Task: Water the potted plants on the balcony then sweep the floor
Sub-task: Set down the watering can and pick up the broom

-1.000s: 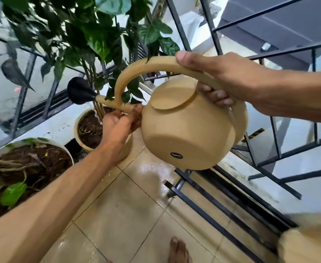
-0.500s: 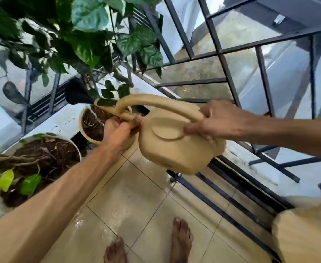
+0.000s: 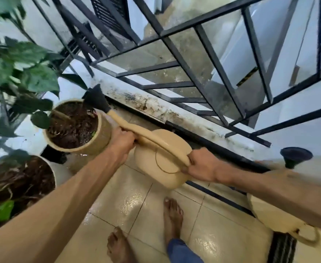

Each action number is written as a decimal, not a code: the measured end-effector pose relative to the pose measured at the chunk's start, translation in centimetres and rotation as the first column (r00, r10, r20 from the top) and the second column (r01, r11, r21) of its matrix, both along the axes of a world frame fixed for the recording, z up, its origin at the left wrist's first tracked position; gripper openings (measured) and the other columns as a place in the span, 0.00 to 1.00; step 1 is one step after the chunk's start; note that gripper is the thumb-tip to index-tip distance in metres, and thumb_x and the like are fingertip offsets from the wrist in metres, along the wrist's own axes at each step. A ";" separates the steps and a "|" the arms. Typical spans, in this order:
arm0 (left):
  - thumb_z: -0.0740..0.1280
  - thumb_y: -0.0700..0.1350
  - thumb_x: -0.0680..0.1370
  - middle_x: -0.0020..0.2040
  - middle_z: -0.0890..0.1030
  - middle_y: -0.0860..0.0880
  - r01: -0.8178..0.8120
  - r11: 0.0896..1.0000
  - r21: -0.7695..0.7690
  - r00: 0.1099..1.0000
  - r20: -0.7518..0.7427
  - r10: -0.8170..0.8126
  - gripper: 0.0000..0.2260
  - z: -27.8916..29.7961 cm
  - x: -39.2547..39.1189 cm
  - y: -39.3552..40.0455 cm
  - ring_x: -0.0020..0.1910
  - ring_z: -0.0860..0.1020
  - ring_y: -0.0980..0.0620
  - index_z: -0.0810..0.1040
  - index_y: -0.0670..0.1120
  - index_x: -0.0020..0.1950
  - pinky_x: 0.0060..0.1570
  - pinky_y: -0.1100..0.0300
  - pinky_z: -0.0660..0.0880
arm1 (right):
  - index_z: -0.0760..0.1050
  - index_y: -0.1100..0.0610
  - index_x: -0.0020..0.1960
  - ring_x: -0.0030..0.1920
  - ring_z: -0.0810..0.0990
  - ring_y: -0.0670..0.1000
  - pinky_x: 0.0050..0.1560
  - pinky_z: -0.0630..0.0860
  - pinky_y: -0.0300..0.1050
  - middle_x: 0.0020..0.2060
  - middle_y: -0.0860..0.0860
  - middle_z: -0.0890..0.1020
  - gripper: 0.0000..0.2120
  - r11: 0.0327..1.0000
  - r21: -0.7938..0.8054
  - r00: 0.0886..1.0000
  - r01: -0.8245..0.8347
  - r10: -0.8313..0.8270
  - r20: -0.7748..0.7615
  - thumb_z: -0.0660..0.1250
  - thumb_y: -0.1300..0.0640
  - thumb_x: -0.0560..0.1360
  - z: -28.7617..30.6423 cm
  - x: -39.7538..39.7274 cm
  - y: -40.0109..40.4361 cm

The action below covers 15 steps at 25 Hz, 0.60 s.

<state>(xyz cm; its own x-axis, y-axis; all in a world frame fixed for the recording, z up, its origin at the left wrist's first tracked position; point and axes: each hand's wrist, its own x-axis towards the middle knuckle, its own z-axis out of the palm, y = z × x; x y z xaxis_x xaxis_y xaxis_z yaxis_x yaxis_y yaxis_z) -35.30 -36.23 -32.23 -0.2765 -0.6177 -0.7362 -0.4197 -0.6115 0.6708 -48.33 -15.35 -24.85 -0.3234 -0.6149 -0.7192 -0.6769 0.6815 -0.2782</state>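
Observation:
A beige watering can [image 3: 161,164] with a black rose [image 3: 96,99] hangs low over the tiled floor. My right hand [image 3: 203,168] grips the rear end of its arched handle. My left hand [image 3: 122,143] holds the spout where it joins the body. The rose sits over the rim of a beige pot [image 3: 99,137] full of dark wet soil, which holds a green leafy plant [image 3: 21,73]. A second white pot [image 3: 51,171] with soil and roots stands at the lower left.
A black metal railing [image 3: 218,65] runs along a stained white ledge [image 3: 175,114] behind the can. A second beige watering can [image 3: 277,221] with a black rose stands at the right by a striped mat [image 3: 283,247]. My bare feet [image 3: 172,211] stand on wet glossy tiles.
The can has come down from chest height towards the floor and levelled out. Its rose has swung right, from under the leaves to the pot's rim. Both hands keep their hold.

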 end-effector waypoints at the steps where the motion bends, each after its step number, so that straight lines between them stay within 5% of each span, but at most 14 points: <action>1: 0.65 0.24 0.78 0.51 0.82 0.38 0.027 1.000 0.016 1.000 0.009 -0.028 0.14 -0.3 -1.6 0.5 0.56 0.81 0.40 0.76 0.38 0.60 0.66 0.37 0.78 | 0.78 0.54 0.45 0.40 0.78 0.53 0.35 0.70 0.39 0.40 0.52 0.78 0.13 1.000 0.007 1.000 0.016 -0.016 0.002 0.70 0.46 0.80 -0.5 -0.3 0.8; 6: 0.66 0.26 0.80 0.55 0.84 0.36 0.190 0.978 0.083 0.982 -0.022 -0.188 0.12 -3.0 -7.9 2.1 0.60 0.83 0.38 0.80 0.40 0.56 0.66 0.38 0.80 | 0.80 0.57 0.50 0.42 0.75 0.54 0.42 0.71 0.42 0.41 0.53 0.75 0.17 0.995 0.031 0.995 0.091 -0.092 0.023 0.66 0.43 0.83 -3.1 -1.7 3.7; 9: 0.65 0.26 0.81 0.59 0.84 0.34 0.252 0.964 0.090 0.966 -0.079 -0.245 0.13 -5.1 -10.7 2.0 0.59 0.83 0.38 0.79 0.36 0.63 0.66 0.43 0.81 | 0.77 0.56 0.48 0.41 0.74 0.54 0.43 0.69 0.42 0.38 0.52 0.72 0.15 0.991 -0.014 0.991 0.132 -0.132 0.008 0.66 0.44 0.83 -3.9 -4.6 4.1; 12: 0.66 0.27 0.81 0.53 0.86 0.42 0.277 0.958 0.073 0.960 -0.047 -0.274 0.12 -5.6 -11.7 1.6 0.54 0.85 0.44 0.81 0.42 0.58 0.55 0.54 0.84 | 0.80 0.59 0.56 0.43 0.74 0.55 0.45 0.69 0.42 0.44 0.55 0.75 0.17 0.993 -0.001 0.993 0.120 -0.120 0.010 0.67 0.45 0.82 -3.9 -5.9 4.2; 15: 0.70 0.32 0.82 0.57 0.85 0.41 0.383 0.924 0.004 0.919 0.099 -0.382 0.09 -4.8 -11.1 1.4 0.58 0.83 0.43 0.81 0.42 0.61 0.62 0.48 0.81 | 0.78 0.58 0.63 0.47 0.73 0.55 0.46 0.71 0.45 0.50 0.56 0.77 0.19 0.992 0.107 0.996 0.073 -0.078 0.040 0.67 0.45 0.82 -2.7 -5.6 4.1</action>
